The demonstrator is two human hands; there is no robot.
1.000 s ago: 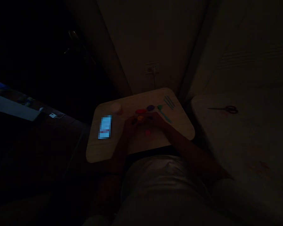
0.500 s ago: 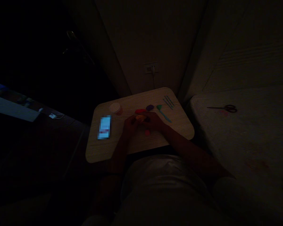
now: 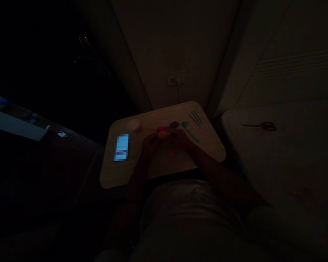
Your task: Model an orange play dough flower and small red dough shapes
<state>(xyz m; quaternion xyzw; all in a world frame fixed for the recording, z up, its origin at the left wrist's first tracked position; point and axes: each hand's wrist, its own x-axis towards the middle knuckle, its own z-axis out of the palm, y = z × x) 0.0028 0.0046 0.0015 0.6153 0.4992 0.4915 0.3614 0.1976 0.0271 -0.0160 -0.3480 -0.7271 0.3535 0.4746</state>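
Over the small wooden table (image 3: 117,174), an orange lump of modelling clay (image 3: 162,135) sits between my two hands. The fingers of my left hand (image 3: 151,144) close on its left side. My right hand (image 3: 179,139) has its fingers curled against the right side. Just beyond the fingers lies a red piece of clay (image 3: 161,128), partly hidden. A purple lump (image 3: 174,124) and a green lump (image 3: 185,124) rest farther back. A small pink-red piece (image 3: 171,153) lies nearer my body, below my right hand. Darkness hides the fine finger detail.
A lit phone (image 3: 121,147) and a lidded tub (image 3: 134,125) stand on the left of the table. A blue plastic knife (image 3: 191,134) and several thin sticks (image 3: 196,119) lie at the right. Scissors (image 3: 264,126) lie on the pale surface (image 3: 262,156) beside it.
My hands stay around the orange clay, with the fingers shifted slightly on it. The clay's visible shape has changed a little. The picture is darker now.
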